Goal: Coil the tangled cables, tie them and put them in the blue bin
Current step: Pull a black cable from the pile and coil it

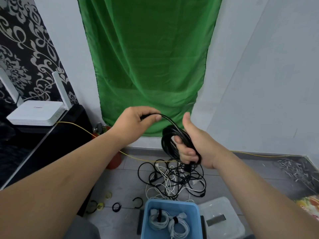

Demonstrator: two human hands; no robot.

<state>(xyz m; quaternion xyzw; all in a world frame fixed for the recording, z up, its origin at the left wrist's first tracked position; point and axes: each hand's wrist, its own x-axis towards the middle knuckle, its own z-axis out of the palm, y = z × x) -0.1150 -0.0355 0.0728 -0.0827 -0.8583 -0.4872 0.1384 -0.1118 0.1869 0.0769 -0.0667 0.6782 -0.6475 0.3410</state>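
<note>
Your right hand (195, 145) sits near the centre of the frame with its fingers curled through the black coil (168, 144) and the thumb standing free above it. Gripping through the middle keeps the finished loops stacked so they cannot spring apart. Your left hand (136, 121), up and to the left of it, pinches the free tail (168, 118) of the same cable, which arcs from the fingertips down into the top of the coil. Holding the tail out like that looks like feeding the last turn or readying the end for tying. I judge this cable nearly coiled, with the tie not yet on. Just below the coil in the frame, the tangled pile (174, 178) of black and white cables lies on the floor. A short length hangs from the coil toward it, and I can't tell whether that end is caught in the pile. The blue bin (172, 202) stands at the bottom centre, between your forearms, and already holds two white coils (156, 225), each strapped. Loose black ties (141, 202) lie on the floor left of the bin, well apart from both hands. You will need to free the left hand to fetch one while the right keeps the coil together.
</note>
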